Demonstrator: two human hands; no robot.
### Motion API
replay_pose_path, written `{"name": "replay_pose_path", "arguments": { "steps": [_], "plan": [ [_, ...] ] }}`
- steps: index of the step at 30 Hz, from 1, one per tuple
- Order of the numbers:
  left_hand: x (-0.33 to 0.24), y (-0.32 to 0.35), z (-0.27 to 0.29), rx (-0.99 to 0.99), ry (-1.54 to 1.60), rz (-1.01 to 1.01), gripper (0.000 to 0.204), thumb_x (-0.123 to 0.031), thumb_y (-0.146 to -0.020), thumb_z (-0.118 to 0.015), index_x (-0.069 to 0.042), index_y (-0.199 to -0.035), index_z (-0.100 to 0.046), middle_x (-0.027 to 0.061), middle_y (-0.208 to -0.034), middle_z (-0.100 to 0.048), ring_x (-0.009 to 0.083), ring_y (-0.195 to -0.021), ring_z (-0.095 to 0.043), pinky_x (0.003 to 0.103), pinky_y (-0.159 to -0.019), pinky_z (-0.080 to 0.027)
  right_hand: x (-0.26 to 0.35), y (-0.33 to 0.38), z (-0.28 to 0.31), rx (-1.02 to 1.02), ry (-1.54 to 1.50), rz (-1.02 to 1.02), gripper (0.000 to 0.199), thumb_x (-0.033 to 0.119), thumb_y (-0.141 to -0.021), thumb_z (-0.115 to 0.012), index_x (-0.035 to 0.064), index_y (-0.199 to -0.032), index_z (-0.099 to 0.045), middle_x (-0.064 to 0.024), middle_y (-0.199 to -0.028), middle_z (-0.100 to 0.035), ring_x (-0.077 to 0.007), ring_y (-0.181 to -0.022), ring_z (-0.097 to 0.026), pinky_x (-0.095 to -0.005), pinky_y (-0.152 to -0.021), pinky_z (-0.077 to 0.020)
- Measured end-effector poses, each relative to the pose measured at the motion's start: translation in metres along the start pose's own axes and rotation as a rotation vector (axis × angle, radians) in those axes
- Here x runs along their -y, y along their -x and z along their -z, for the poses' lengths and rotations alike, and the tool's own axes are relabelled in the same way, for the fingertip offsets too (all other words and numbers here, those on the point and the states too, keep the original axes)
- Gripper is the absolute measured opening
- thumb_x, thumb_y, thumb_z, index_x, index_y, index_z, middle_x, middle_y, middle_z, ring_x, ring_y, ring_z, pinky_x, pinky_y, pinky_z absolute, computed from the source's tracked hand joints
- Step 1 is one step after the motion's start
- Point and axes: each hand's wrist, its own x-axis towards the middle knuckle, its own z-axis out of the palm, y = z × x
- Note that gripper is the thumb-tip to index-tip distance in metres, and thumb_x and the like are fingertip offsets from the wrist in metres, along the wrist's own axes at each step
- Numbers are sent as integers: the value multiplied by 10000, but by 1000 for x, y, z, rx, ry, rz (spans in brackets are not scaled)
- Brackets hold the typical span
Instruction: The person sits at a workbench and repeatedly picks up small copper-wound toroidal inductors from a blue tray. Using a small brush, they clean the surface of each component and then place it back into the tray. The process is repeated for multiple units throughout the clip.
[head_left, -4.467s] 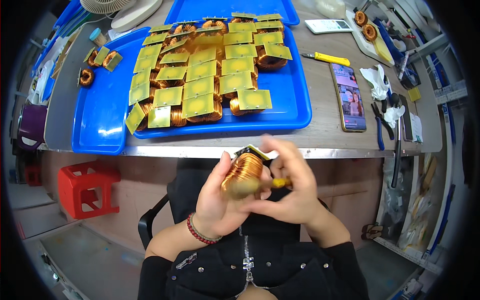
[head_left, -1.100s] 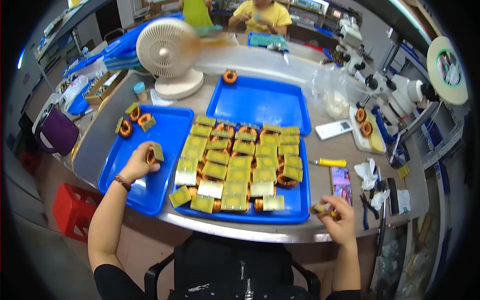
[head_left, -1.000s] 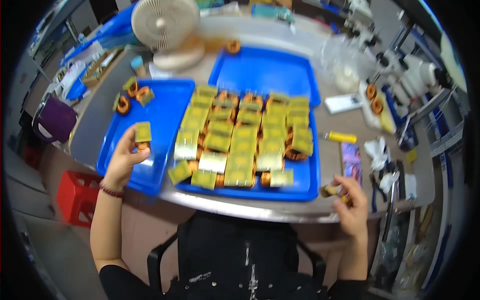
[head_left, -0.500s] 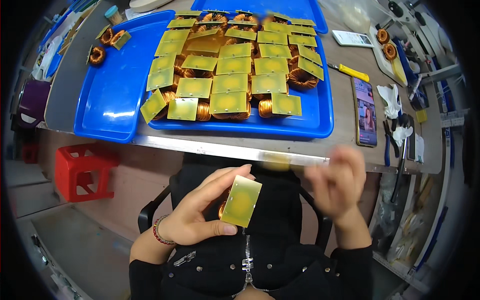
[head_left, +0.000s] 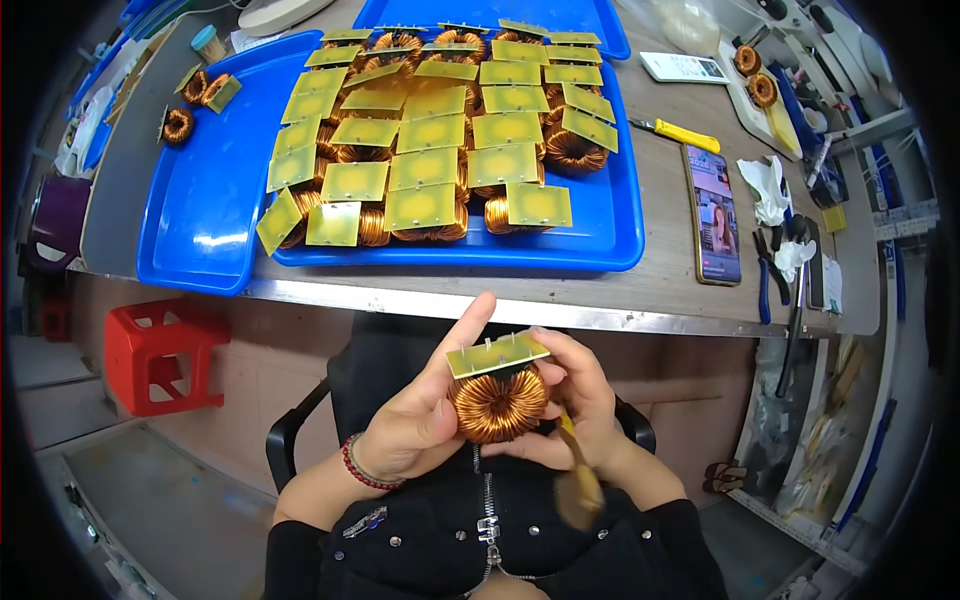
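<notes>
A ring-shaped copper-wire coil (head_left: 497,408) with a yellow-green circuit board (head_left: 497,353) on its upper side is held before my chest. The ring faces me, and short pins stick up from the board. My left hand (head_left: 415,420) grips the coil's left side, thumb against the winding and index finger stretched upward. My right hand (head_left: 590,400) is closed at the coil's right side, its fingers touching the board's right end. It also holds a slim yellow-brown tool (head_left: 580,485) pointing down; motion blur hides its exact kind.
A blue tray (head_left: 600,250) full of board-topped coils lies ahead; another blue tray (head_left: 200,235) at left has several coils. On the right lie a yellow-handled knife (head_left: 687,135), a phone (head_left: 712,215) and pliers (head_left: 768,275). A red stool (head_left: 160,355) stands lower left.
The coil has been turned so its ring faces me with the board on top. My right hand has come from the right to the coil. The trays sit slightly further left in view.
</notes>
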Motion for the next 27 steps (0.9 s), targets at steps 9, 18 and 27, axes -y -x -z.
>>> {"name": "replay_pose_path", "arguments": {
  "steps": [9, 18, 27],
  "plan": [
    [11, -1, -4, -53, -446, -334, 616, -298, -929, -447, -8, -1376, -138, 121, -1257, -399, 181, -1163, -398, 319, -991, -291, -14, -8, 5, -145, 226, 363, 518, 46, -656, -745, 106, -1116, -512, -155, -1138, -490, -94, -632, -499, -193, -529, -422],
    [3, -10, -16, -95, -73, -174, 770, -380, -884, -500, -3, -1404, -77, 156, -1235, -391, 243, -1115, -443, 351, -924, -377, 14, -13, 7, -216, 521, 382, 508, 293, -655, -775, 104, -1080, -570, -92, -1010, -519, -107, -588, -484, -206, -495, -400],
    [7, -16, -11, 1, 28, -153, 687, -439, -920, -348, 9, -1388, -121, 174, -1205, -424, 304, -1106, -465, 409, -919, -414, 26, 12, 22, -164, 1063, 490, 177, 138, -640, -751, 114, -656, -576, 2, -733, -542, -156, -541, -521, -275, -449, -385]
  ]
}}
